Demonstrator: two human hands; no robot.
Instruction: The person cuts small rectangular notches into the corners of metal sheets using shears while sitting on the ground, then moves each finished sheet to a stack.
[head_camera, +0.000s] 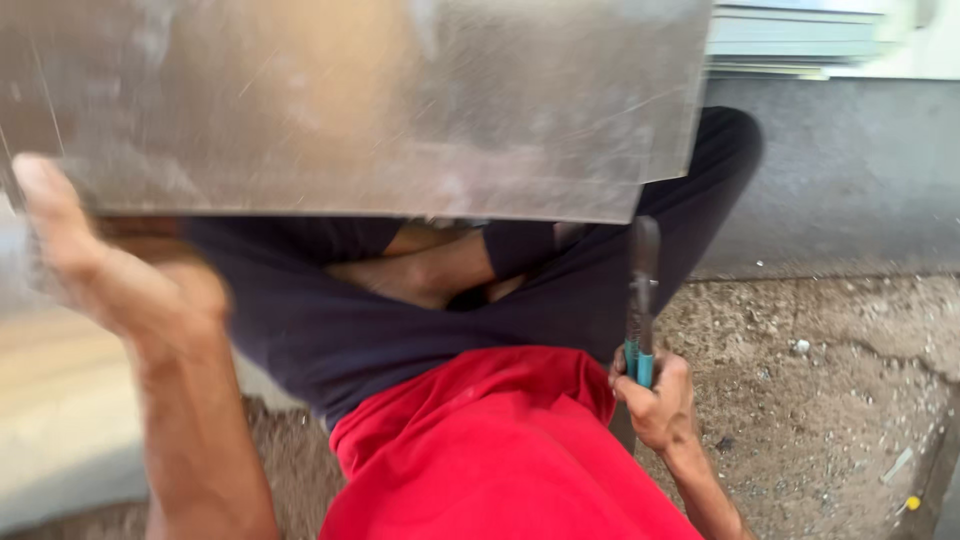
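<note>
A large scratched metal sheet (350, 100) fills the top of the view, its lower edge over my crossed legs in dark trousers. My left hand (100, 265) grips the sheet's lower left corner, thumb up along its edge. My right hand (655, 395) is closed on the teal handles of metal snips (640, 300), whose dark blades point up and meet the sheet's lower right edge. A red shirt covers my torso at the bottom middle.
I sit on rough concrete ground (830, 400) with small debris. A grey wall (850, 180) rises at the right, with stacked pale sheets (790, 40) on top. A light slab (60, 400) lies at the left.
</note>
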